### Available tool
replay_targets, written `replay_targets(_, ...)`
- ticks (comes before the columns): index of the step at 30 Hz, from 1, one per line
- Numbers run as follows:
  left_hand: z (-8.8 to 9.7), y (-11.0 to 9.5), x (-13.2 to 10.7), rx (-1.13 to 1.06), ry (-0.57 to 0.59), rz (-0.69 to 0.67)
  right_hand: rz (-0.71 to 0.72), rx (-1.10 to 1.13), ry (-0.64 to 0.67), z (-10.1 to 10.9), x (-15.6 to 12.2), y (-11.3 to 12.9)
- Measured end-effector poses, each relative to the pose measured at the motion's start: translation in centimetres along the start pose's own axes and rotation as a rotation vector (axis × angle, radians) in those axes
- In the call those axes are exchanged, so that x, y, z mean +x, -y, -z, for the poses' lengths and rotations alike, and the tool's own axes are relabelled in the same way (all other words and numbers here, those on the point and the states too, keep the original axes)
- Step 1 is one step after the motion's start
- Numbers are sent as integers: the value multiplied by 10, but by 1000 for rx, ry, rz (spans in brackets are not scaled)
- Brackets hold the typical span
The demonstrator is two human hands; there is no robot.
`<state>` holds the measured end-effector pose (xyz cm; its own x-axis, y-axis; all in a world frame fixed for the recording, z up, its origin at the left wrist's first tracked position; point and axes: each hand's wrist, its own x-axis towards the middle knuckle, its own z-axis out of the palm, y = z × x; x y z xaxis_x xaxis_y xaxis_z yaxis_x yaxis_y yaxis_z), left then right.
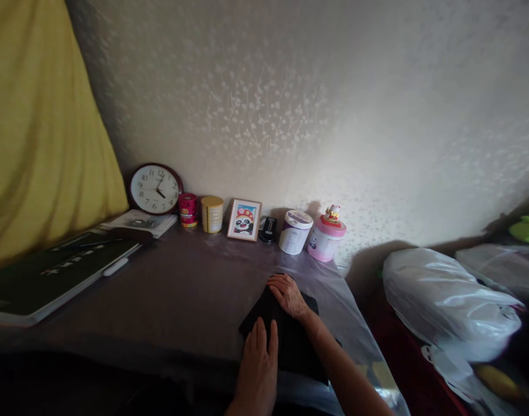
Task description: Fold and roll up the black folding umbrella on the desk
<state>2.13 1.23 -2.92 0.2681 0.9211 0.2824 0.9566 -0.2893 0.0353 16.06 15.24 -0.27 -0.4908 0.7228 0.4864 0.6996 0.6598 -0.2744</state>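
Observation:
A piece of black cloth lies folded on the table near its front right corner. My right hand rests on the cloth's far part, fingers together and stretched out to the left. Lower and to the left, my left hand lies flat along the cloth's left side with its fingers pointing forward and the thumb apart. Neither hand grips anything. Both forearms come in from the bottom edge and hide part of the cloth.
Along the wall stand a round clock, a pink tin, a yellow-lidded can, a framed panda picture, a white tub and a pink tub. A green board lies left; plastic bags sit right.

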Motion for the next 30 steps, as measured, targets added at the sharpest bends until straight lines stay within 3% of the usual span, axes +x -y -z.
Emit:
replay_targets(6,0,0,2,-39,63,11,-156,-51,37,-1,16,-32)
replay_targets(9,0,-1,1,-37,54,17,-223,-71,-69,7,9,-17)
replay_targets(11,-1,-2,0,-41,33,14,-189,-24,-119,11,-2,1)
replay_targets(14,-3,-3,0,-45,14,22,-71,55,10,9,-16,22)
replay_targets(16,-4,-3,0,-49,15,23,-65,37,29,4,-17,22)
replay_targets(18,-4,-2,0,-57,21,18,-154,-4,-44,2,-12,10)
replay_targets(22,-1,-1,0,-65,33,12,-485,-36,-213,15,-17,-24)
replay_targets(26,4,-1,-1,-42,58,9,-769,19,-300,43,-60,-40)
replay_targets(30,11,0,0,-62,118,23,-991,164,-202,56,-102,-37)
